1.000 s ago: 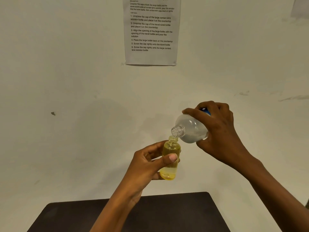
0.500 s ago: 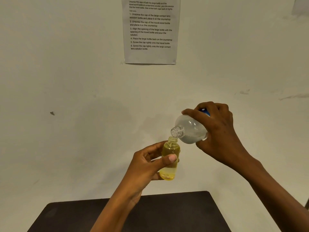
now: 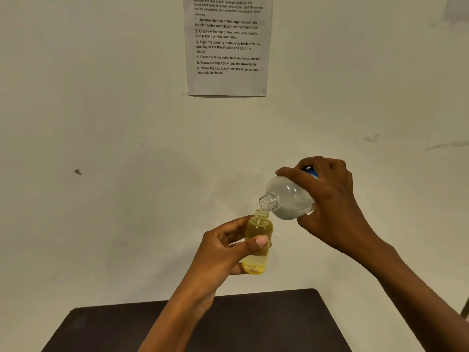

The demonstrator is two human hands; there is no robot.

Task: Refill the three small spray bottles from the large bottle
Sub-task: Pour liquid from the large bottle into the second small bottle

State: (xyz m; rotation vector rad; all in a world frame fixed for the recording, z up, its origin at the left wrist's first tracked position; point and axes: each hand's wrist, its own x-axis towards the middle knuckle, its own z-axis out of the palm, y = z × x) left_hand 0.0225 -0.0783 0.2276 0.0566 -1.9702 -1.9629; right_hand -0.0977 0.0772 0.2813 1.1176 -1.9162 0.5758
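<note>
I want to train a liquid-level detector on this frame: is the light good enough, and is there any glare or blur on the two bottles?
Head view: dim, even, yellowish light; a soft broad shadow lies on the wall; one small glare spot on the large bottle; the small yellow bottle is sharp and see-through; left hand and right hand show no motion blur.

Left hand gripping small bottle, right hand higher, gripping large bottle
</note>
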